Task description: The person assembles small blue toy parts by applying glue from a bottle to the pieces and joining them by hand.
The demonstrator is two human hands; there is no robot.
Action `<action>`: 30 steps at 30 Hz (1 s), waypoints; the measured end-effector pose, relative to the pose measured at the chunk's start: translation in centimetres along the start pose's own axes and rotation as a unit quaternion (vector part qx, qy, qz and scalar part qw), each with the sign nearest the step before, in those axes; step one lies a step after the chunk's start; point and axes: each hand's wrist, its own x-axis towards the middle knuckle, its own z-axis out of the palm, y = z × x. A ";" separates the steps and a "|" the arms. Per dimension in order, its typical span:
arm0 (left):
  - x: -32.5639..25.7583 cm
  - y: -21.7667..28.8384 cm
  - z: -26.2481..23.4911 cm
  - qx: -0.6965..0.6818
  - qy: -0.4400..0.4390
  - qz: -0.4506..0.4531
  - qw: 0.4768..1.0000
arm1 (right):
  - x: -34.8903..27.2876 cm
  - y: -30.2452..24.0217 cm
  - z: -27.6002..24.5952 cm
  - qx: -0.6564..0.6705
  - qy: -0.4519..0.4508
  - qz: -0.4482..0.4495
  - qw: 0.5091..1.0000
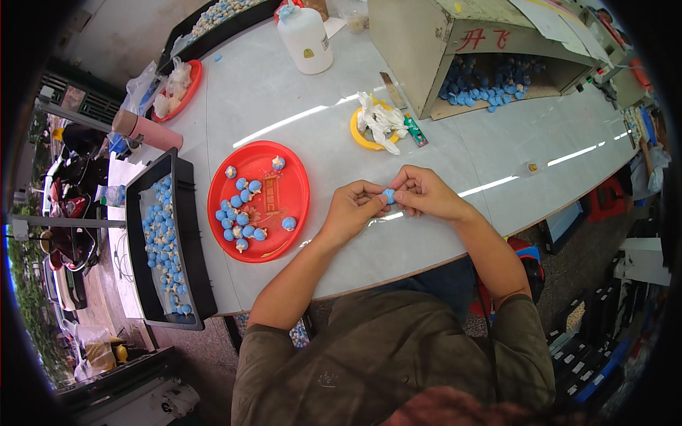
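Note:
Both my hands meet over the white table [455,142], pinching one small blue round piece [388,195] between their fingertips. My left hand [355,206] holds it from the left, my right hand [426,192] from the right. Just left of my hands lies a red round plate [291,170] with several blue and cream pieces on it. A black tray [186,234] further left holds many more of the same pieces.
A cardboard box [412,42] with several blue pieces stands at the back right. A yellow ring with white gloves [380,122] lies ahead of my hands. A white jug [305,39], a second red plate [188,89] and a pink cylinder [153,131] are at the back left.

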 end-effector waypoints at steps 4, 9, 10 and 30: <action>0.0 -0.2 0.2 0.003 -0.003 0.007 1.000 | -0.1 0.0 0.2 -0.006 0.006 -0.003 1.000; -0.1 0.1 0.3 0.018 0.003 0.004 1.000 | 0.0 -0.2 0.2 -0.024 -0.009 0.000 1.000; -0.1 0.0 0.3 0.017 0.003 0.003 1.000 | 0.0 -0.1 0.2 -0.023 -0.009 0.002 1.000; 0.6 1.7 -0.1 -0.047 0.035 -0.076 0.995 | 0.3 0.1 0.9 0.007 0.057 -0.014 0.998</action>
